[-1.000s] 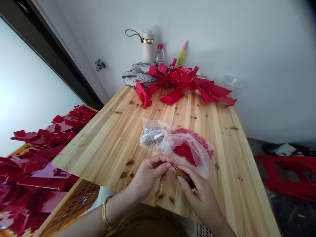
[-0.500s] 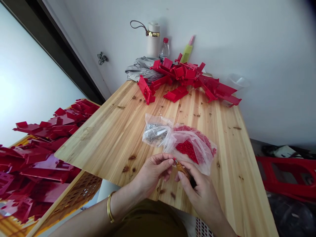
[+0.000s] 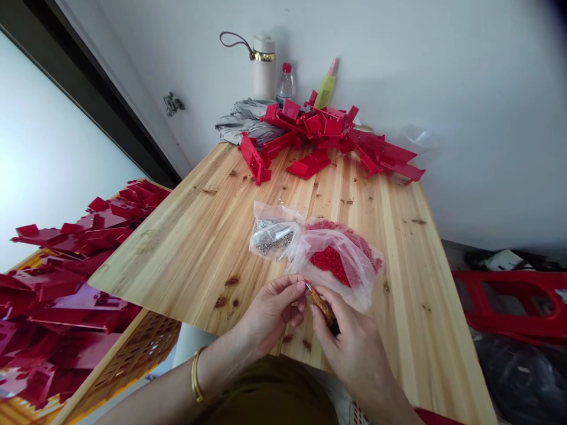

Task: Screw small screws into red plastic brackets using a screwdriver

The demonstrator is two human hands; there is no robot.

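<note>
Brown-handled tool (image 3: 322,304) tilted slightly steeper since earlier frame, tip at left hand (image 3: 268,314).
Right hand (image 3: 349,337): grip closed round tool, over near surface (image 3: 177,265). Left grip: pinching small red piece (image 3: 305,281) at tip. Beyond: bag of metal pieces (image 3: 272,237), bag of red pieces (image 3: 330,264); farther, red plastic parts (image 3: 330,127).

Knotty wooden desk (image 3: 172,248) under a bag of silvery bits (image 3: 273,237), a bag of red pieces (image 3: 332,261), red plastic parts (image 3: 328,128), grey cloth (image 3: 243,123).

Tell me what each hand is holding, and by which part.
The right hand grips a small tool by its brown handle. The left hand pinches a tiny red piece at the tool's tip; which part cannot be told.
</note>
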